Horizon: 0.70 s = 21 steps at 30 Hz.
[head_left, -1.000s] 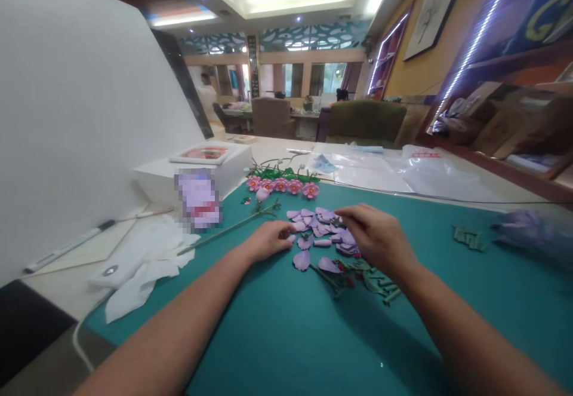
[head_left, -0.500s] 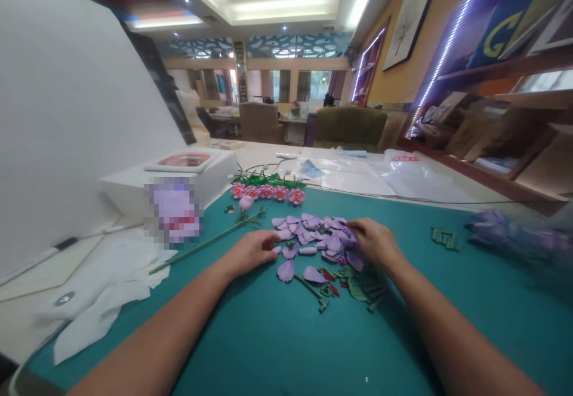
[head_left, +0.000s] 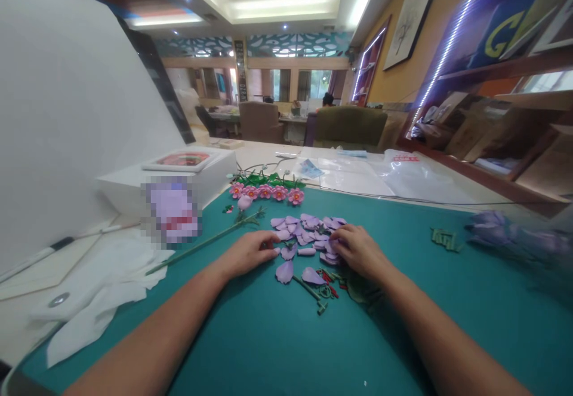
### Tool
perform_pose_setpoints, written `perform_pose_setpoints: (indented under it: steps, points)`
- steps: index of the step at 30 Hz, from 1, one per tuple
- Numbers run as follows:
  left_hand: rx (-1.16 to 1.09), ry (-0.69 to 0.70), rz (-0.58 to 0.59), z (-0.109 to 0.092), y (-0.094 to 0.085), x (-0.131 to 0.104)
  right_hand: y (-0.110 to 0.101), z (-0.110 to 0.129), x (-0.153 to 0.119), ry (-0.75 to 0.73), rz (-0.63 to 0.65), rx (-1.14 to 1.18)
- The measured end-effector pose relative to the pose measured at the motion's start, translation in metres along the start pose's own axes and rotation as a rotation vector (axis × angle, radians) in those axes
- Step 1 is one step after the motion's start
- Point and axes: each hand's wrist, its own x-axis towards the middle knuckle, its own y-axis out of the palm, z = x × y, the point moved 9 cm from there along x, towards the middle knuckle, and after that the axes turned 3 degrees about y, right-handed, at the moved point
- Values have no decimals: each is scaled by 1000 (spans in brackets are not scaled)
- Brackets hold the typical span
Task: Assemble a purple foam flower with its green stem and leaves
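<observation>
Purple petals lie in a loose pile on the green mat. My left hand rests at the pile's left edge, its fingers curled together at a small petal; what they grip is too small to make out. Over the right part of the pile is my right hand, fingers bent down onto the petals; its fingertips are partly hidden. A small purple cylinder sits between the hands. Nearer me are two separate petals, a green stem piece and small red parts.
Pink flowers stand in a row behind the pile. A long green stem and white tissue lie left. Green pieces and wrapped purple flowers are right. A white box stands back left.
My right hand has moved left and slightly down, from the pile's right edge onto its petals, covering some of them. My left hand has barely moved.
</observation>
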Motion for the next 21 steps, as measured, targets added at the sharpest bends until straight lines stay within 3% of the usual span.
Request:
perform_pose_setpoints:
  steps: [4, 11, 21]
  points:
    - [10, 0, -42, 1, -5, 1, -6, -4, 1, 24, -66, 3]
    - [17, -31, -117, 7, -12, -1, 2, 10, -5, -89, -68, -27]
    - [78, -10, -114, 6, -8, -1, 16, -15, -4, -95, -58, -43]
